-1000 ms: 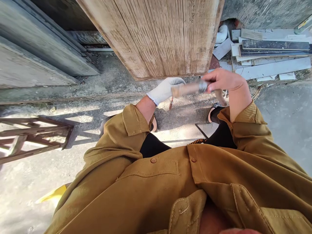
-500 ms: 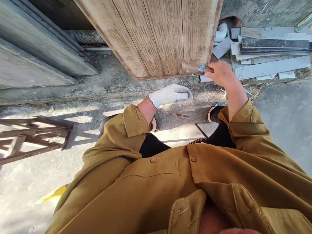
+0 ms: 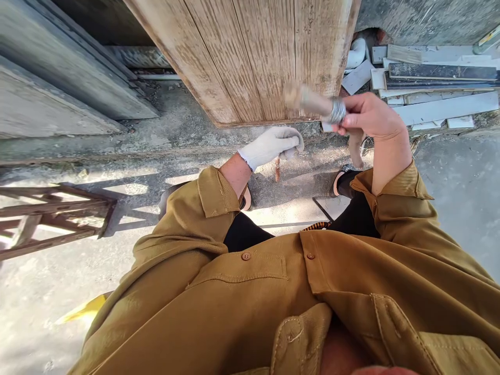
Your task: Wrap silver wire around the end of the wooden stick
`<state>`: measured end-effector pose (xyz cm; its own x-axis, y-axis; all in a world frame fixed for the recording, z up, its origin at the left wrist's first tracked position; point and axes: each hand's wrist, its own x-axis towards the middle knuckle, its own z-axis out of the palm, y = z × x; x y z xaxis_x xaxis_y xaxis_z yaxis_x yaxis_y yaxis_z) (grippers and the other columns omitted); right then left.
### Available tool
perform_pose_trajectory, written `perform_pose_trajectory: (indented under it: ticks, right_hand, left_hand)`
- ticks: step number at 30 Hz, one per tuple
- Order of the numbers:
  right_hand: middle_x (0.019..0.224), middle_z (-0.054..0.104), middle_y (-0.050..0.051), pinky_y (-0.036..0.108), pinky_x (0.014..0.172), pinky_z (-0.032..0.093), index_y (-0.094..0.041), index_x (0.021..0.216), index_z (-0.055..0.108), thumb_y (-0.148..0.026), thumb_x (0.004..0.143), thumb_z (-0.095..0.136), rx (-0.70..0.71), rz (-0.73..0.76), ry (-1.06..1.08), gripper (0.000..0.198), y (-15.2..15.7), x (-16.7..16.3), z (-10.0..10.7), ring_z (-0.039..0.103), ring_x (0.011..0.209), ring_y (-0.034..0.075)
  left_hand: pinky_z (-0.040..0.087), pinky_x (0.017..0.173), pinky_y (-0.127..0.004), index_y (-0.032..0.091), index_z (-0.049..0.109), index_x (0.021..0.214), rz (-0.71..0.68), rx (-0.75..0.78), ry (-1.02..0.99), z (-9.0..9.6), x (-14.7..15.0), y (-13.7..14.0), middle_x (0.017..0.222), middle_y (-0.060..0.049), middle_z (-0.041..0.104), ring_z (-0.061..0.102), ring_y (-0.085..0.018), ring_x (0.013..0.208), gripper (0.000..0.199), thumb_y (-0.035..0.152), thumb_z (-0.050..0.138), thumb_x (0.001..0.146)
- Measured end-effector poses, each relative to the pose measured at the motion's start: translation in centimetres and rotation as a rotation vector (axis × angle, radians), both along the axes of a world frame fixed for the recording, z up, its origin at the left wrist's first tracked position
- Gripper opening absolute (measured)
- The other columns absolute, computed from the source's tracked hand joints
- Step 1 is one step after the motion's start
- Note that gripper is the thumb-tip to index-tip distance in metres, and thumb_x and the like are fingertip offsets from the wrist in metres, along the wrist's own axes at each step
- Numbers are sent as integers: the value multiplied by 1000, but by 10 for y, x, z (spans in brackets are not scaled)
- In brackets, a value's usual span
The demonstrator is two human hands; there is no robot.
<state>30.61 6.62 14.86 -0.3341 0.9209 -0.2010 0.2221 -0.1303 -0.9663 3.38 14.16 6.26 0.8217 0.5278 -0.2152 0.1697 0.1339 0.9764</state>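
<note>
My right hand (image 3: 371,117) is bare and wrapped around a wooden tool (image 3: 312,100) bound with a band of silvery wire (image 3: 337,110). The tool's far end is blurred, in front of the lower right of a weathered plank panel (image 3: 258,62). A curved brown piece (image 3: 355,148) hangs below that hand. My left hand (image 3: 271,147), in a white knit glove, has its fingers curled in front of the panel's bottom edge. Below the glove a thin reddish-brown piece (image 3: 277,169) points down; its upper end is hidden, and I cannot tell whether the hand holds it.
Stacked boards and strips (image 3: 441,83) lie at the right beside a white pipe (image 3: 356,53). Grey slabs (image 3: 58,67) lean at the upper left. A wooden frame (image 3: 54,216) stands on the left, with something yellow (image 3: 84,311) lower down. My feet are below my hands.
My right hand has turned and shifted slightly right, swinging the tool; the curved brown piece now shows below it. The reddish-brown piece has turned from nearly level to upright, closer to the glove.
</note>
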Motion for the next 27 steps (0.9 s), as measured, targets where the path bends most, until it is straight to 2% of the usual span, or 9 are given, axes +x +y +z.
perform_pose_trajectory:
  ticks: [3,7,10,12,15,19,22,24,27]
  right_hand:
    - [87,66,6,35,72,45,-21,82,69,-46,89,85,84,-379,42,31,0,3,-5,51,73,17]
    - [84,64,6,36,72,45,-23,79,61,-28,100,69,64,-629,-211,23,11,2,-22,51,70,17]
    - [79,63,6,37,77,45,-23,77,61,-23,96,74,69,-524,-660,23,16,4,-29,57,77,21]
    - [82,67,9,39,80,45,-22,80,66,-27,94,78,80,-350,-882,19,17,4,-30,61,87,27]
    - [85,70,10,38,79,43,-19,90,76,-30,94,76,-2,-12,-1022,12,16,0,-30,64,90,28]
    - [79,70,2,33,74,41,-20,97,83,-35,92,77,-176,518,-862,17,13,-9,-27,62,79,20]
    - [79,69,-1,29,72,42,-19,102,84,-45,89,80,-139,715,-537,29,10,-11,-21,60,76,17]
    - [81,70,0,28,72,44,-17,105,82,-51,86,82,-39,638,-306,39,7,-10,-15,58,76,16]
    - [80,68,2,28,68,46,-17,93,75,-59,86,84,87,183,-52,44,2,-10,-9,53,69,14]
  left_hand:
    - [41,50,-21,13,72,86,-100,-55,15,2,-1,-5,61,0,60,54,-9,52,20,28,74,98]
    - [40,50,-20,12,76,93,-251,-77,-7,7,-3,-9,61,0,61,54,-9,53,21,32,75,99]
    - [40,50,-21,12,79,95,-312,-71,-35,9,-4,-8,63,-1,64,54,-9,53,27,39,80,95]
    - [41,50,-22,12,79,93,-287,-78,-80,10,-6,-6,62,-1,63,54,-9,52,35,46,85,91]
    - [45,51,-24,12,78,87,-172,-102,-167,11,-11,0,57,0,59,50,-9,49,48,59,88,86]
    - [48,52,-26,15,74,84,-48,-105,-181,10,-16,8,58,0,60,45,-8,46,45,58,88,86]
    - [48,52,-26,14,72,86,13,-82,-132,5,-13,11,63,-1,64,44,-7,47,33,44,83,92]
    - [47,53,-23,14,71,86,80,-48,-86,1,-10,10,66,-1,65,47,-7,50,23,33,81,93]
    - [46,53,-22,14,68,86,140,-45,-14,-1,-4,4,67,1,65,49,-7,51,14,22,75,95]
